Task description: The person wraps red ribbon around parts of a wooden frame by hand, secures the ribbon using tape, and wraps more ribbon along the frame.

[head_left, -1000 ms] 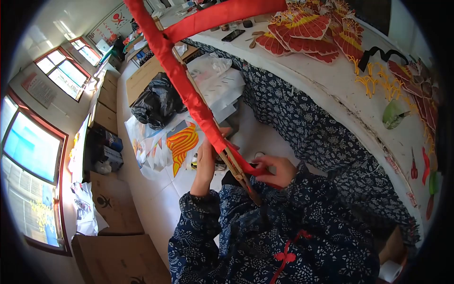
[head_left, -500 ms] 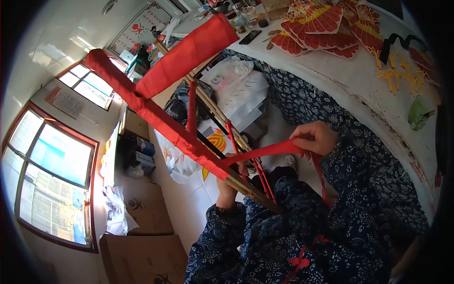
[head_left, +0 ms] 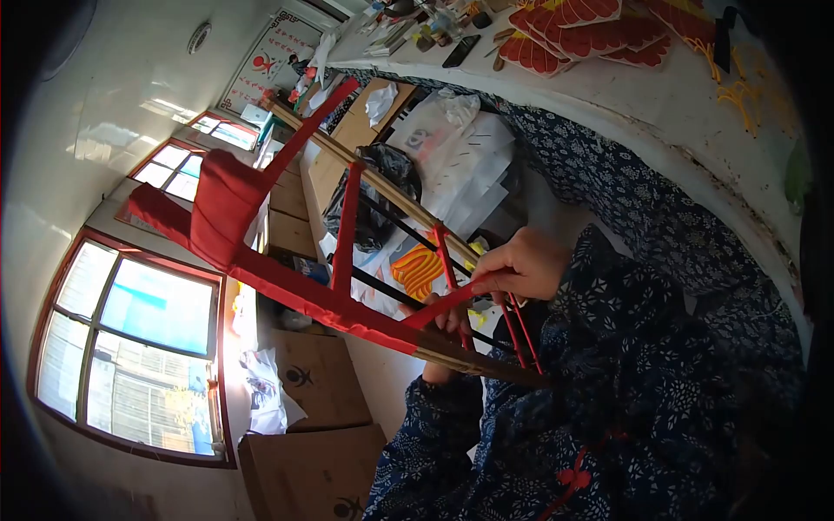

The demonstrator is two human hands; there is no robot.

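Wrapping, I judge: my right hand [head_left: 519,267] pinches the red strip [head_left: 446,305] off the frame [head_left: 313,303] before me, left hand [head_left: 448,319] half-hidden, grip unclear, next turn likely needing even tension.

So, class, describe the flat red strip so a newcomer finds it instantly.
Find the large red-wrapped frame slanting across the middle. Follow its lower bar rightward to where red gives way to tan. There, the strip angles up into the right hand: unlike the red wound round the bars, it runs free between bar and hand.
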